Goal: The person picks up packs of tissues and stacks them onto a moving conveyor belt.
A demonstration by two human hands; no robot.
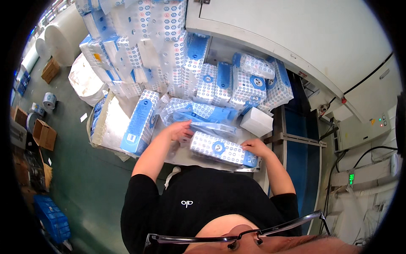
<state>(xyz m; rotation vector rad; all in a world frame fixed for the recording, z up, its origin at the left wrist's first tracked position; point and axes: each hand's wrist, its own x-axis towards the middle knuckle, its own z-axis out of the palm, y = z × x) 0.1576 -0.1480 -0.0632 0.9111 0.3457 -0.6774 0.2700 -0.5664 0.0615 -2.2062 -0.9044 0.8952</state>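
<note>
Patterned package lies at the table's near edge; white machine looms far right, stacked packs crowd far left, crumpled plastic film blocks beyond; left hand beside film, right hand touching package, both finger grips unclear

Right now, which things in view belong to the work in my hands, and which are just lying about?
Seemingly in the work:
printed pack at your right hand
plastic wrapping by your left hand
stacked packs beyond

Apparently just lying about:
cardboard box on the floor
blue crate
white roll
</note>
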